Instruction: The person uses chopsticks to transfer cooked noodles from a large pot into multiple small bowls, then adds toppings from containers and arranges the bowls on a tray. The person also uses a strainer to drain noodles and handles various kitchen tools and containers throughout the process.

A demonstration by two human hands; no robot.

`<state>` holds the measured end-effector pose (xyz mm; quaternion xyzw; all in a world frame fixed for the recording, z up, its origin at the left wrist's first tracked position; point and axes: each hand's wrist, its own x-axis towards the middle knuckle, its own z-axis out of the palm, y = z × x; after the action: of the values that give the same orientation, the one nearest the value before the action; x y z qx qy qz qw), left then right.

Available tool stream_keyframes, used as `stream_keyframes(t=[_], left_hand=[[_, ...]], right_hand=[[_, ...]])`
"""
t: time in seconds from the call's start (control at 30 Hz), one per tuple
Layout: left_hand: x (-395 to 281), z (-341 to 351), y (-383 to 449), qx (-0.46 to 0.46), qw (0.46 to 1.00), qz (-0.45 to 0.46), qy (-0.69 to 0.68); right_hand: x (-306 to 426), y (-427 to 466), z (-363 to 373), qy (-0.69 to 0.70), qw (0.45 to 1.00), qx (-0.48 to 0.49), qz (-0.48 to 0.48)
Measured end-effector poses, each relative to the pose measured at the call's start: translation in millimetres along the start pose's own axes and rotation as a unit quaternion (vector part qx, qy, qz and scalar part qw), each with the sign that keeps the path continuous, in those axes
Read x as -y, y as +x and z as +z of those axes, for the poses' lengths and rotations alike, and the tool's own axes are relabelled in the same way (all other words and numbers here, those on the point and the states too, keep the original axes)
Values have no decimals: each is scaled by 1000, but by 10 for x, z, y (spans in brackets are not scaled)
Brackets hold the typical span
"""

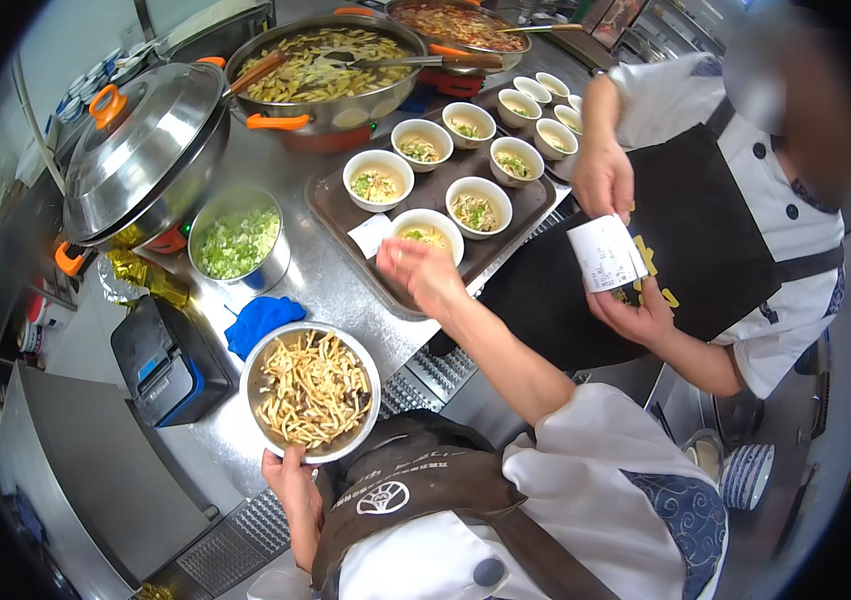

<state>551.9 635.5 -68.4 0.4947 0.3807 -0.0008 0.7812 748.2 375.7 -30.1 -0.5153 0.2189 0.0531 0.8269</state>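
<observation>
My left hand (294, 487) grips the near rim of a round stainless steel bowl (248, 390). Inside lie pale brown shredded strips (313, 386) with some darker pieces. My right hand (425, 277) is over the brown serving tray (388, 292), fingers extended beside the nearest white bowl (437, 232) and partly covering it. I see nothing in its fingers. Several more small white bowls (377, 180) on that tray hold pale liquid, shreds and chopped green onion. A white paper slip (371, 235) lies on the tray by the nearest bowl.
A steel container of chopped green onion (238, 240), a blue cloth (264, 322) and a black printer (167, 367) stand left. Behind are a lidded wok (148, 142) and large pots (328, 60). On the right, a co-worker's hands (635, 307) hold a printed paper slip (605, 253).
</observation>
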Motion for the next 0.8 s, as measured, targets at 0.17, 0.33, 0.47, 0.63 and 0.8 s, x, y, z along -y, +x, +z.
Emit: stream_keyframes(t=[0.17,0.33,0.47,0.63,0.8], left_hand=[[-227,63,-181,-6,999,33,-6],[-353,273,-98,40,998,42,-38],[-835,584,389,33,996,76,-35],[-1151,879,1166,46,996,78,9],[-1229,1092,1621,39,995,93,-20]], right_hand=[[714,939,277,-251,862,-79,-434],[361,1970,-534,-640,664,33,-385],[500,1956,-139,-524,712,18,-467],[412,1834,-143,-575,730,-17,-370],[515,1827,-168,-490,806,-24,-332]])
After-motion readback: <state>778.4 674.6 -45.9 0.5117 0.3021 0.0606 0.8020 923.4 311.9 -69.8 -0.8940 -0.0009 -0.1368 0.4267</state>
